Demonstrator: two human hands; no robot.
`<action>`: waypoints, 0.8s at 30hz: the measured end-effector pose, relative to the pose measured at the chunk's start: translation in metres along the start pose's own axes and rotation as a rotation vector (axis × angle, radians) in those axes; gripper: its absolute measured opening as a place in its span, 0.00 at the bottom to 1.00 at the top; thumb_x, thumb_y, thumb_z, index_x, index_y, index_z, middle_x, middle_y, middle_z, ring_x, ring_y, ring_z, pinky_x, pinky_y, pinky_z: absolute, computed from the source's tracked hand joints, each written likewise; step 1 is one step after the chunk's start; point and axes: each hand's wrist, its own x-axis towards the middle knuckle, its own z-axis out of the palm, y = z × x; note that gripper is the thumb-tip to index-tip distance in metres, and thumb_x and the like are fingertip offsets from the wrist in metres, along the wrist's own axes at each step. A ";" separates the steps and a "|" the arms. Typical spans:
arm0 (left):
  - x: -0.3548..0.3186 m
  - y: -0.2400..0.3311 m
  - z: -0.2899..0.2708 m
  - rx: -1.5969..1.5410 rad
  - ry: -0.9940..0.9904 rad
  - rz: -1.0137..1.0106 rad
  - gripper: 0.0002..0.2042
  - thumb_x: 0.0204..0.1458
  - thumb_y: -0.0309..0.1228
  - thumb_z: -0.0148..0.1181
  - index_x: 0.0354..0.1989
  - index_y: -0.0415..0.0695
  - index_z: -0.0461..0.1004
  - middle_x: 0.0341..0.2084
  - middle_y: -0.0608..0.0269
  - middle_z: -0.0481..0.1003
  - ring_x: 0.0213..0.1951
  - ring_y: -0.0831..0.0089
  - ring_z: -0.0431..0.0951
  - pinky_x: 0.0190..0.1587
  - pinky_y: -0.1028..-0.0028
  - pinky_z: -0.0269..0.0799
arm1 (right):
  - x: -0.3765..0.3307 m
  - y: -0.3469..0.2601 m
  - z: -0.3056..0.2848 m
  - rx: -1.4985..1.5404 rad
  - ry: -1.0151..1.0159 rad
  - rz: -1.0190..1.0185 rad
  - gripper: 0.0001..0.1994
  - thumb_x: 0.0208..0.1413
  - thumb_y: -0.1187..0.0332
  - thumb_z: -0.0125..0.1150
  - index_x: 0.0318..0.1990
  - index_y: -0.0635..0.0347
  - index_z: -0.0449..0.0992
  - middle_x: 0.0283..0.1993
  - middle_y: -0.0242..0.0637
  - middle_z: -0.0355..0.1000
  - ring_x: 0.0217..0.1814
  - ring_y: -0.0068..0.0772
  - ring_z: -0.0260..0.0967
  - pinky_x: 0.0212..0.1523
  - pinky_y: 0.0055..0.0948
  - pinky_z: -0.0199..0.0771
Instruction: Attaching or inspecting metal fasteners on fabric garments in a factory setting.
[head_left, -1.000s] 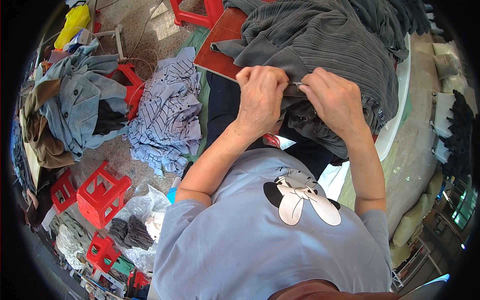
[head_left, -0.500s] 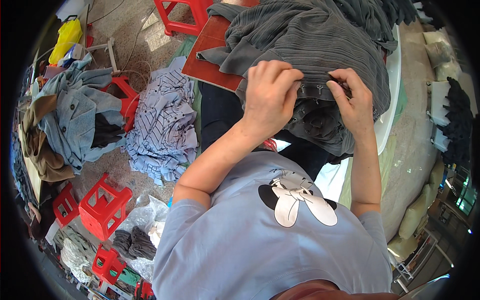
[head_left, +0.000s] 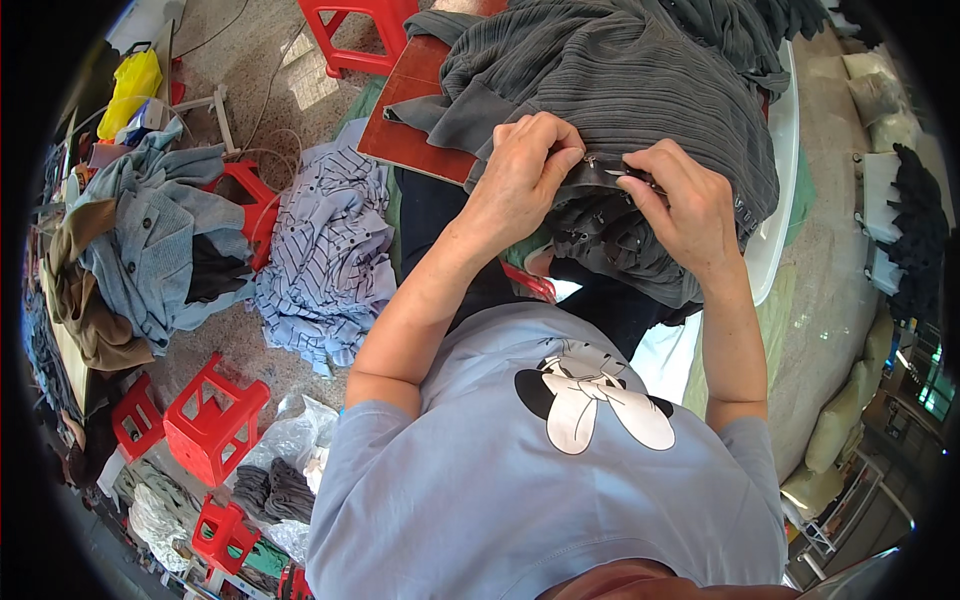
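A dark grey ribbed garment (head_left: pixel 640 90) lies heaped in front of me, with part of it over my lap. Small metal hook fasteners (head_left: pixel 590 160) show along its dark edge. My left hand (head_left: pixel 522 175) is closed in a pinch on that edge, just left of a fastener. In the closed fingers of my right hand (head_left: pixel 690 205) is a small pointed metal tool, its silver tip (head_left: pixel 614 173) aimed left at the edge by the fastener. Most of this tool is hidden by my fingers; it looks like thread snips.
Beneath the garment is a reddish-brown board (head_left: pixel 415 135). A striped blue cloth pile (head_left: pixel 325 255) lies left of my legs. Red stools (head_left: pixel 215 420) stand on the floor further left, near a blue-grey knit garment (head_left: pixel 165 225). A white rim (head_left: pixel 785 200) curves along the right.
My right hand has moved left toward my left hand, and the tool's tip now shows beside the fastener. The left hand has shifted slightly left with the garment edge.
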 end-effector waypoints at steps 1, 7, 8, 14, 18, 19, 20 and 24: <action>0.000 0.000 0.000 0.000 0.015 0.013 0.02 0.60 0.26 0.55 0.37 0.41 0.71 0.35 0.63 0.76 0.42 0.65 0.72 0.55 0.68 0.58 | 0.001 -0.002 0.001 -0.034 -0.016 -0.010 0.08 0.54 0.68 0.67 0.37 0.61 0.76 0.32 0.35 0.73 0.29 0.38 0.74 0.29 0.32 0.73; -0.002 0.003 0.001 0.041 0.021 0.027 0.03 0.61 0.26 0.54 0.37 0.41 0.70 0.35 0.62 0.77 0.40 0.65 0.73 0.57 0.68 0.57 | 0.010 -0.005 0.008 -0.093 -0.029 0.034 0.07 0.56 0.66 0.65 0.35 0.58 0.76 0.33 0.33 0.73 0.29 0.39 0.74 0.29 0.33 0.74; -0.002 0.002 0.001 0.073 0.015 0.047 0.02 0.61 0.26 0.54 0.37 0.41 0.70 0.34 0.63 0.77 0.39 0.66 0.74 0.56 0.68 0.57 | 0.010 -0.005 0.008 -0.089 -0.029 0.020 0.07 0.56 0.66 0.65 0.35 0.58 0.76 0.33 0.33 0.73 0.29 0.39 0.74 0.29 0.33 0.74; -0.002 -0.001 0.004 0.160 0.056 0.138 0.01 0.58 0.24 0.57 0.37 0.42 0.72 0.30 0.65 0.76 0.35 0.68 0.75 0.54 0.69 0.57 | 0.011 -0.007 0.010 -0.154 -0.092 0.038 0.08 0.56 0.65 0.64 0.33 0.58 0.75 0.32 0.33 0.72 0.30 0.40 0.74 0.29 0.33 0.75; -0.004 -0.004 0.006 0.151 0.053 0.134 0.02 0.57 0.23 0.58 0.37 0.42 0.72 0.29 0.66 0.76 0.35 0.69 0.75 0.54 0.69 0.57 | 0.012 -0.005 0.010 -0.191 -0.128 -0.028 0.08 0.56 0.64 0.65 0.33 0.58 0.74 0.32 0.33 0.71 0.31 0.37 0.74 0.30 0.33 0.75; -0.004 -0.004 0.007 0.151 0.068 0.147 0.02 0.57 0.23 0.58 0.37 0.42 0.72 0.29 0.66 0.76 0.35 0.69 0.75 0.54 0.69 0.57 | 0.012 -0.005 0.010 -0.214 -0.150 -0.031 0.08 0.55 0.65 0.65 0.33 0.58 0.73 0.32 0.33 0.71 0.31 0.36 0.74 0.30 0.33 0.75; -0.004 -0.004 0.007 0.149 0.066 0.147 0.02 0.57 0.23 0.58 0.37 0.43 0.73 0.29 0.66 0.76 0.35 0.69 0.75 0.54 0.69 0.57 | 0.012 -0.005 0.011 -0.208 -0.143 -0.052 0.08 0.55 0.65 0.65 0.33 0.58 0.73 0.32 0.33 0.71 0.31 0.36 0.74 0.30 0.33 0.75; -0.003 -0.005 0.006 0.154 0.042 0.146 0.02 0.57 0.24 0.58 0.37 0.43 0.73 0.29 0.66 0.76 0.36 0.69 0.75 0.53 0.69 0.57 | 0.013 -0.005 0.013 -0.237 -0.124 -0.096 0.09 0.53 0.65 0.66 0.32 0.57 0.72 0.31 0.33 0.69 0.32 0.33 0.74 0.31 0.32 0.74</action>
